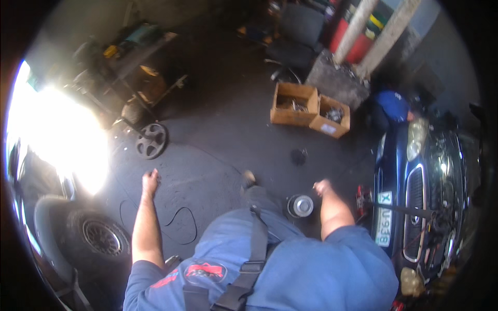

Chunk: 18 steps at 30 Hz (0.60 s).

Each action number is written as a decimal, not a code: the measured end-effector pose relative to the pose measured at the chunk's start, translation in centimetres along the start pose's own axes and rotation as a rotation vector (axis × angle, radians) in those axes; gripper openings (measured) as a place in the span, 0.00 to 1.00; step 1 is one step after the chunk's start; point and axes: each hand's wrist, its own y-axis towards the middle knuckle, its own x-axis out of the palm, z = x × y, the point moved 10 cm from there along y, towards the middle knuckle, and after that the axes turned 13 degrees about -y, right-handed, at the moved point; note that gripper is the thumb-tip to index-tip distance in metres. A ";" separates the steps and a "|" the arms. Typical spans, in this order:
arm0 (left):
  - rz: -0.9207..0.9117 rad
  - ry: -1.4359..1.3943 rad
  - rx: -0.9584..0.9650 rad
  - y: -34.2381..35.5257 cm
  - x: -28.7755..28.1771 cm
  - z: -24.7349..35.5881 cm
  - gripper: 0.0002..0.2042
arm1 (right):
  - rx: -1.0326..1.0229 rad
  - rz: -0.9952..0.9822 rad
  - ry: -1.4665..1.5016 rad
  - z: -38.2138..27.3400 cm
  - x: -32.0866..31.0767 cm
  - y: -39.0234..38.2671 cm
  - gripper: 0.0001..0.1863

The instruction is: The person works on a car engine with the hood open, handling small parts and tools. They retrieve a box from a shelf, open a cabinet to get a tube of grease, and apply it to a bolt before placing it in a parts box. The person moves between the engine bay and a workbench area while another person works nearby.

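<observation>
My left hand (150, 182) hangs out over the dark floor, its fingers loosely curled with nothing seen in them. It is nearest to a grey spoked wheel (151, 141) and apart from it. My right hand (322, 187), also loosely curled and bare, is beside and above a round silver metal canister (302, 206) on the floor, not clearly touching it. Finger detail is blurred in both. My foot (249, 178) reaches forward below my blue trousers.
On the right stands a dark blue car (415, 207) with a red jack (361, 201) near its front. Someone in a blue cap (392, 106) is beside it. Ahead are two cardboard boxes (294, 117) of metal parts. A black cable (194, 225) loops on the floor; a car wheel (101, 237) is at left.
</observation>
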 end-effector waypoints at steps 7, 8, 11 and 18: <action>-0.175 -0.141 0.031 11.8 11.2 6.7 0.18 | -0.102 -0.063 -0.193 -14.6 1.1 6.5 0.23; -0.191 -0.031 -0.094 12.6 11.6 3.0 0.19 | -0.101 -0.073 -0.179 -17.9 0.8 6.7 0.24; -0.271 0.059 -0.517 12.3 11.9 -10.1 0.18 | -0.168 -0.168 -0.162 -28.1 -2.3 8.0 0.26; -0.427 0.181 -0.819 17.5 10.6 -19.5 0.20 | -0.486 0.134 -0.179 -51.1 -18.6 12.2 0.25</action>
